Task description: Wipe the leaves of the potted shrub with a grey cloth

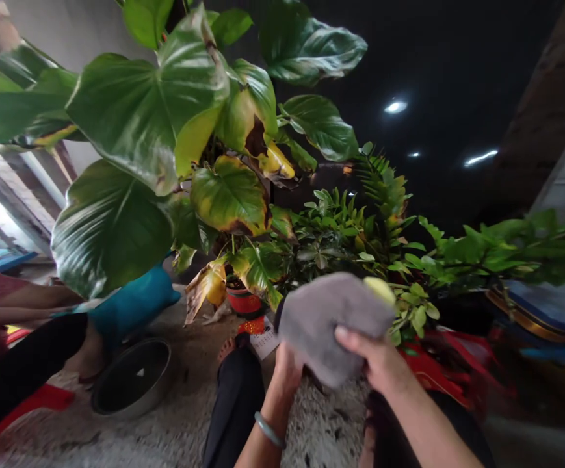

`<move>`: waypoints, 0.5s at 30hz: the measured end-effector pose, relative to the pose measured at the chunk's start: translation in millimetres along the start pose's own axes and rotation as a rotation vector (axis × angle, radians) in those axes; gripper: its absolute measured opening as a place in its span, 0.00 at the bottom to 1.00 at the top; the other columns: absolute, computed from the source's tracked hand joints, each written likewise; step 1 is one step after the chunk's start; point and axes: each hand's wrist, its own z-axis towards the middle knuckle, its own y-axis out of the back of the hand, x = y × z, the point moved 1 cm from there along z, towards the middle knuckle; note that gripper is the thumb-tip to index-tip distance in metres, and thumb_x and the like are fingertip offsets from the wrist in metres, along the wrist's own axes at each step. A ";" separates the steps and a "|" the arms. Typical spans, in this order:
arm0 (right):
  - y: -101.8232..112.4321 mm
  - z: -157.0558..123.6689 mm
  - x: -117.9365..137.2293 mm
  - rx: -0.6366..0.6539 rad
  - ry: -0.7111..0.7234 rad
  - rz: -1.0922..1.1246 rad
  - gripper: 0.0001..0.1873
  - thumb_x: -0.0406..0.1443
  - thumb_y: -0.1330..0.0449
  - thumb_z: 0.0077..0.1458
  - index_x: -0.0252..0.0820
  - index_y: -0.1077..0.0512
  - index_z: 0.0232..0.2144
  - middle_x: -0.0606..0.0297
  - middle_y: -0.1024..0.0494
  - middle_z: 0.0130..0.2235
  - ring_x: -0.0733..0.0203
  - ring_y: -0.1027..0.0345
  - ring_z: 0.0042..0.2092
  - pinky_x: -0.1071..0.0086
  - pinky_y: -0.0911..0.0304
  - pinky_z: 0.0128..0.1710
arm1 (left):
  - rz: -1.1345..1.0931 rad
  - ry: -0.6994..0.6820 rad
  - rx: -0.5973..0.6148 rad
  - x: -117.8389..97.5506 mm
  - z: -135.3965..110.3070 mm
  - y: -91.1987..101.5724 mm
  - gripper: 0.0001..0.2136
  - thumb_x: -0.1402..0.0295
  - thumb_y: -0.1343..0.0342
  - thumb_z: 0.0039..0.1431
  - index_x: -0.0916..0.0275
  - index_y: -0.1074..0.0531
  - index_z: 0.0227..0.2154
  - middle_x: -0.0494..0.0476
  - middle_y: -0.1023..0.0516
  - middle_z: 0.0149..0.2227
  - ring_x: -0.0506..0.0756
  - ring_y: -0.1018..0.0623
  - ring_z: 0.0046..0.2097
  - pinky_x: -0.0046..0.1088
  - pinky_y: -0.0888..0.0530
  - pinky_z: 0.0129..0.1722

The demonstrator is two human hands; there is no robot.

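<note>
A grey, soft, fuzzy cloth piece (pixel 333 322) is held up in front of me between both hands. My right hand (pixel 384 364) grips its right side, with the thumb pressed on the near face and the fingers behind. My left hand (pixel 289 364), below a wrist with a pale bangle (pixel 268 430), is closed at its lower left edge; most of those fingers are hidden behind the cloth. A pale yellow patch (pixel 381 290) shows at the top right of the cloth; whether it belongs to it I cannot tell.
Large-leaved potted plants (pixel 131 110) hang close ahead, with a red pot (pixel 244 303) beneath. A metal basin (pixel 133 380) rests on the rough floor at left, near another person's arm (pixel 33 305) and a teal bundle (pixel 133 302). Red plastic (pixel 438 370) lies at right.
</note>
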 end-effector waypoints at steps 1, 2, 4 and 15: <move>1.2 14.1 8.6 -0.096 0.029 0.059 0.27 0.35 0.26 0.24 0.43 0.22 0.35 0.62 0.17 0.35 0.47 0.27 0.45 0.55 0.34 0.49 | 0.011 -0.007 -0.024 0.4 -1.3 -2.0 0.21 0.58 0.58 0.64 0.67 0.24 0.37 0.67 0.23 0.44 0.58 0.23 0.37 0.32 0.27 0.32; 4.7 26.9 13.1 -0.206 0.041 0.115 0.25 0.35 0.27 0.24 0.43 0.23 0.33 0.64 0.17 0.35 0.48 0.27 0.46 0.57 0.34 0.49 | 0.020 -0.020 -0.049 0.2 -2.9 -4.1 0.21 0.59 0.59 0.64 0.68 0.24 0.37 0.67 0.24 0.45 0.56 0.24 0.34 0.31 0.27 0.30; 17.0 41.4 8.0 -0.402 -0.008 0.196 0.21 0.36 0.28 0.26 0.46 0.23 0.30 0.68 0.17 0.32 0.49 0.27 0.47 0.58 0.33 0.49 | 0.041 -0.049 -0.086 -1.4 -6.3 -7.4 0.20 0.61 0.58 0.64 0.69 0.24 0.39 0.65 0.24 0.46 0.52 0.26 0.31 0.28 0.29 0.28; 24.2 -20.3 -12.8 -0.383 -0.299 0.333 0.21 0.35 0.26 0.20 0.40 0.22 0.25 0.59 0.17 0.28 0.45 0.24 0.39 0.55 0.30 0.44 | -0.014 -0.104 -0.123 -2.1 -0.5 -3.5 0.14 0.65 0.50 0.59 0.68 0.22 0.33 0.63 0.21 0.37 0.54 0.25 0.32 0.29 0.29 0.32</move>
